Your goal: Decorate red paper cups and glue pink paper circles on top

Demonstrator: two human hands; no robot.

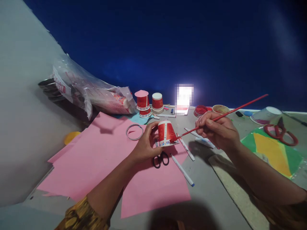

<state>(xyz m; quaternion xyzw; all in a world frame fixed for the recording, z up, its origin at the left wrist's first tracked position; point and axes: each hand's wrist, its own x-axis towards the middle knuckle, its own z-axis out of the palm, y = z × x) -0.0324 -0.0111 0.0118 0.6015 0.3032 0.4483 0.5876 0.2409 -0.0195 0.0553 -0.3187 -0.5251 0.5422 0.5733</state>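
Observation:
In my left hand (147,142) is a red and white paper cup (165,132), held upside down with its rim at the bottom. A band of small coloured marks runs along that rim. My right hand (217,130) grips a long, thin red paintbrush (236,109), whose tip meets the cup's lower right side. Below the cup lie black-handled scissors (161,159), blades hidden, on pink paper (100,159). A white marker (182,170) with a blue end and another marker (185,147) rest close by. A grey ring (134,132) sits left of my left hand.
Behind stand stacked red cups (143,103) with a pink top, another cup (157,102) and a bright light (184,97). Paint containers (200,110), red-handled scissors (281,132) and a green-yellow sheet (272,150) are at right. A plastic bag (100,94) leans at left.

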